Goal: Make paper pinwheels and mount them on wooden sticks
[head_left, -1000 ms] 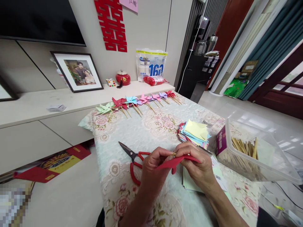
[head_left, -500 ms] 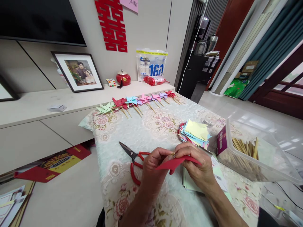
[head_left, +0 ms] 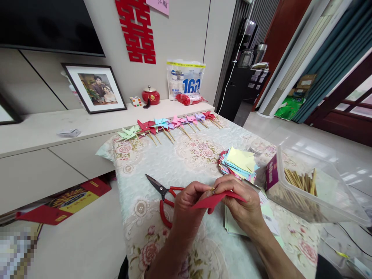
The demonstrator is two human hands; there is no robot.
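both hands meet over the near edge of the surface (head_left: 174,162). the left hand (head_left: 186,209) and right hand (head_left: 242,205) pinch the red paper (head_left: 216,199) between them, fingers pressed together at a small pin-like tip (head_left: 213,190) at the paper's top. the paper's long axis runs left-right, equally near both hands. the scissors (head_left: 162,193) lie just left.

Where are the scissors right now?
The scissors lie on the flowered tablecloth near the table's left side, their red handles partly hidden behind the left hand, blades pointing away to the left.
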